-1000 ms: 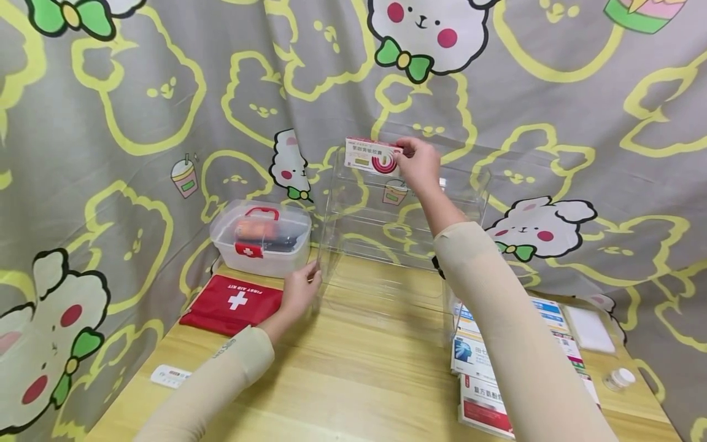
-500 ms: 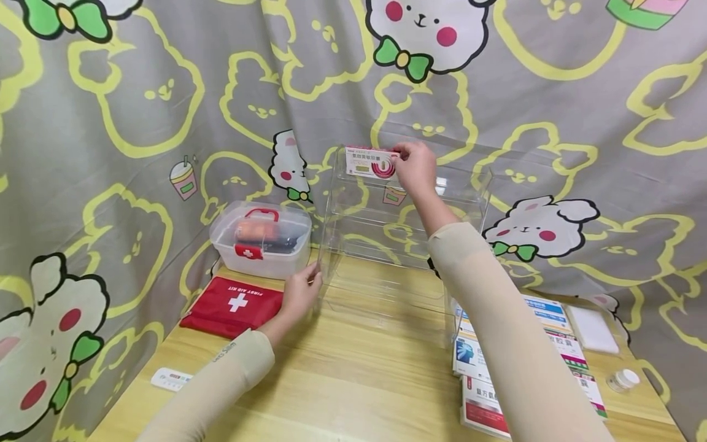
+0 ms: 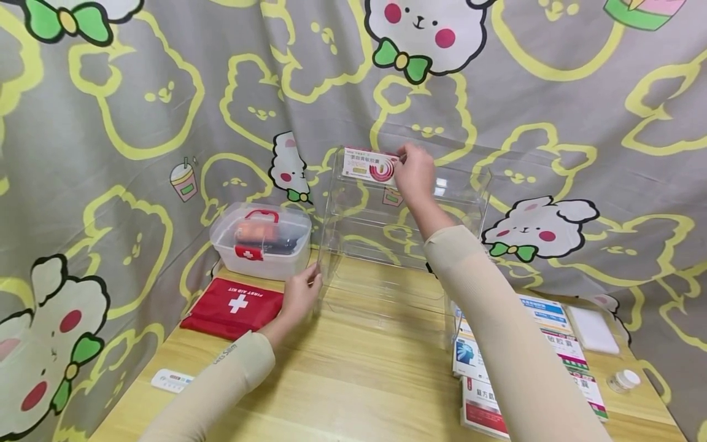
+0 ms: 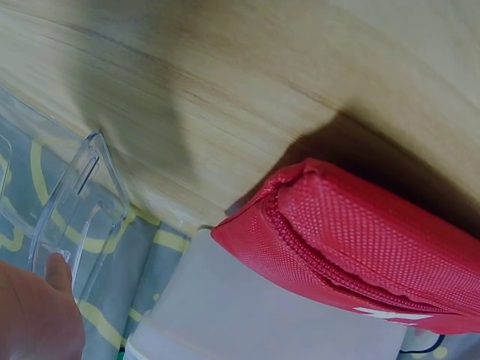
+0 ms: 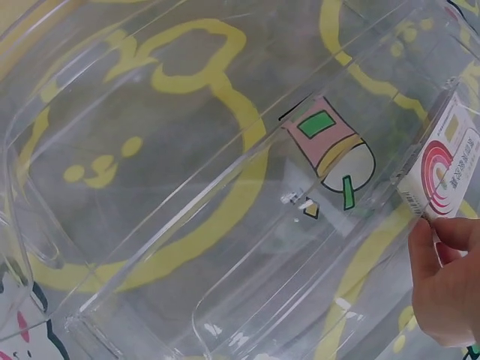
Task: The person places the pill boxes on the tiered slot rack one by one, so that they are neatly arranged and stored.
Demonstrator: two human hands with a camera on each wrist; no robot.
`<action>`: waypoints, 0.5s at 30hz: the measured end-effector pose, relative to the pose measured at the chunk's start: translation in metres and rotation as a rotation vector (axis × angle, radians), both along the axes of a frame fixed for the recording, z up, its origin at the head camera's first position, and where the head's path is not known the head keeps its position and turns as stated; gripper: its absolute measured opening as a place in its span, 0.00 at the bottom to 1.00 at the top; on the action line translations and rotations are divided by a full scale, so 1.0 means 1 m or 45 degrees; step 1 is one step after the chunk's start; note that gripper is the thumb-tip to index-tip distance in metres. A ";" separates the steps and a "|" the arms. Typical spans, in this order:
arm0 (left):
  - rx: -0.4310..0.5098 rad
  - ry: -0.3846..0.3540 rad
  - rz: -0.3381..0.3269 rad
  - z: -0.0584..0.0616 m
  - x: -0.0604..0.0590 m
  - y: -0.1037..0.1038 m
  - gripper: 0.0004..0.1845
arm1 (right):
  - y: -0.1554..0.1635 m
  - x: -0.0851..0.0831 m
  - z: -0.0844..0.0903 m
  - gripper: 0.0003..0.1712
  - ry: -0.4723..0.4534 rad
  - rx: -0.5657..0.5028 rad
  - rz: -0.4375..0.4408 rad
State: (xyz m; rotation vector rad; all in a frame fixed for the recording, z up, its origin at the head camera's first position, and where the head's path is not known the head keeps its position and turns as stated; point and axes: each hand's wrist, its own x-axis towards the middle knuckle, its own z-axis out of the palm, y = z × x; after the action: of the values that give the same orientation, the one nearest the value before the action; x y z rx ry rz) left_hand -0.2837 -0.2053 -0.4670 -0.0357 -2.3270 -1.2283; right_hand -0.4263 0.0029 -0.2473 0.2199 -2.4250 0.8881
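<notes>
Right hand (image 3: 414, 172) pinches a flat cardboard medicine box (image 3: 369, 166) atop the clear acrylic rack (image 3: 353, 245); left hand (image 3: 300, 296) grips its edge.

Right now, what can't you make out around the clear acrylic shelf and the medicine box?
- Small print on the white medicine box with red rings: too small in the head view, cut by the edge in the right wrist view.
- Left hand fingertips: behind the clear acrylic shelf wall.
- Flat medicine boxes: partly hidden by the right forearm.
</notes>
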 end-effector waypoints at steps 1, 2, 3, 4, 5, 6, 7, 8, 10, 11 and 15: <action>-0.001 0.000 0.000 0.000 0.000 0.000 0.16 | 0.000 0.000 0.000 0.13 -0.006 -0.002 0.001; -0.001 -0.002 0.001 -0.001 0.000 0.000 0.16 | 0.001 0.000 0.000 0.13 -0.011 -0.002 0.000; -0.002 -0.002 0.000 -0.001 0.000 0.001 0.16 | 0.001 0.000 -0.001 0.13 -0.018 -0.001 -0.001; -0.001 -0.002 -0.001 -0.001 0.000 0.001 0.16 | 0.001 0.001 -0.001 0.13 -0.025 0.000 -0.001; -0.001 -0.002 0.000 -0.001 0.000 0.001 0.16 | 0.001 0.001 -0.001 0.13 -0.026 0.008 -0.001; 0.001 -0.004 0.002 -0.001 0.000 0.002 0.16 | 0.001 0.001 -0.001 0.14 -0.029 0.017 0.000; 0.000 -0.005 0.006 -0.001 0.000 0.002 0.16 | 0.002 0.001 -0.001 0.14 -0.029 0.027 0.001; 0.003 -0.010 0.009 -0.001 0.001 0.002 0.16 | 0.002 0.002 0.000 0.15 -0.024 0.036 0.006; 0.005 -0.014 0.014 0.000 0.001 0.002 0.16 | 0.002 0.003 0.001 0.16 -0.015 0.045 0.017; 0.005 -0.018 0.016 0.000 0.001 0.002 0.16 | 0.003 0.004 0.001 0.17 -0.008 0.047 0.023; 0.002 -0.028 0.020 0.000 0.002 0.001 0.17 | 0.005 0.010 0.009 0.19 -0.003 0.086 0.040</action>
State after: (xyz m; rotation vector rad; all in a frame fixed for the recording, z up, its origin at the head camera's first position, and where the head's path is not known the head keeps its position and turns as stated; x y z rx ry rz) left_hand -0.2821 -0.2047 -0.4669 -0.0036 -2.3409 -1.2290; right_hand -0.4159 0.0081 -0.2386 0.2826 -2.4622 0.8208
